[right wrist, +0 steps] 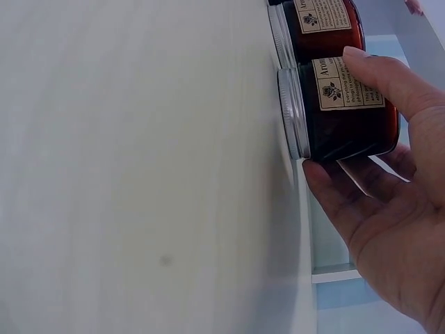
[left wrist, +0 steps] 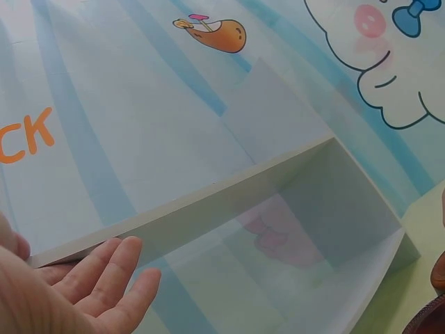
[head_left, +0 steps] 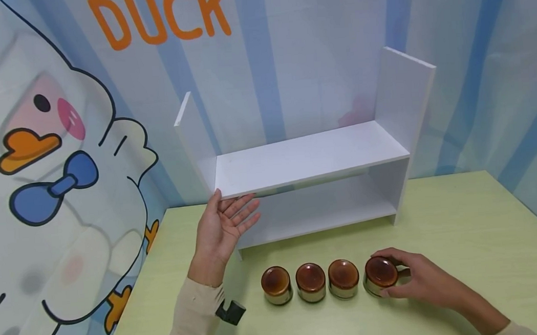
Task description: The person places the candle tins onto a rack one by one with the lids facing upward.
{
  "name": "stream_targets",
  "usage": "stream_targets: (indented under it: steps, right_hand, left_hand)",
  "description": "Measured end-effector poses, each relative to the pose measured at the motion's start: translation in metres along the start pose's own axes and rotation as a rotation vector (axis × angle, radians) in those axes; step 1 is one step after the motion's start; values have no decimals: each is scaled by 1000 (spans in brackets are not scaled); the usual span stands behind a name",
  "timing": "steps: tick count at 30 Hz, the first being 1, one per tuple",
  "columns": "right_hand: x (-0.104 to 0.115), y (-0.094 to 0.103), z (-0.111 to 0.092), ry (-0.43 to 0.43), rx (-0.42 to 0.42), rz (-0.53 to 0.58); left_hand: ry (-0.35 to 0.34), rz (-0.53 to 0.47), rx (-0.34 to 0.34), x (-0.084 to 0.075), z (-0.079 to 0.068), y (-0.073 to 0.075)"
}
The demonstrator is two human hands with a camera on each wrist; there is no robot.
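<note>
Four amber glass jars stand upside down in a row on the table, silver lids against the tabletop. My right hand [head_left: 420, 278] grips the rightmost jar [head_left: 380, 273], thumb on its near side and fingers around the far side. In the right wrist view this jar [right wrist: 348, 132] shows a cream printed label starting "Arom". The other jars [head_left: 343, 275] sit to its left. My left hand [head_left: 223, 226] holds the front left edge of a white two-tier shelf [head_left: 305, 157], thumb at the top of the board and fingers beneath it.
The light yellow-green table [head_left: 466, 227] carries the shelf behind the jars. A patterned cloth backdrop [head_left: 307, 47] with cartoon ducks hangs behind and at the sides. A black camera mount [head_left: 231, 312] is strapped at my left wrist.
</note>
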State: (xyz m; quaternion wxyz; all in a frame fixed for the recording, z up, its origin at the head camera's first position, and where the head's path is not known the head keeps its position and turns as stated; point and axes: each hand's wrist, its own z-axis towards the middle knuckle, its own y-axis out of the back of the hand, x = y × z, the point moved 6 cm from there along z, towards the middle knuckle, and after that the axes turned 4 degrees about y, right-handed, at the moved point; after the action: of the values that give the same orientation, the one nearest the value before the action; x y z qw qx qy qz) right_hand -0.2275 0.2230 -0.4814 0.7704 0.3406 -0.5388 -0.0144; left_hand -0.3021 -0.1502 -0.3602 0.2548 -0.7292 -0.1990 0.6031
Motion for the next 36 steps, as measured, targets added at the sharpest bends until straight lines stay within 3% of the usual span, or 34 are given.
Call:
stream_targets:
  steps: [12, 36]
  right_hand:
    - [2, 5, -1, 4, -39, -54]
    - [-6, 10, -4, -47, -66, 119]
  left_hand:
    - [-4, 1, 8, -1, 1, 0]
    - [5, -4, 6, 0, 1, 1]
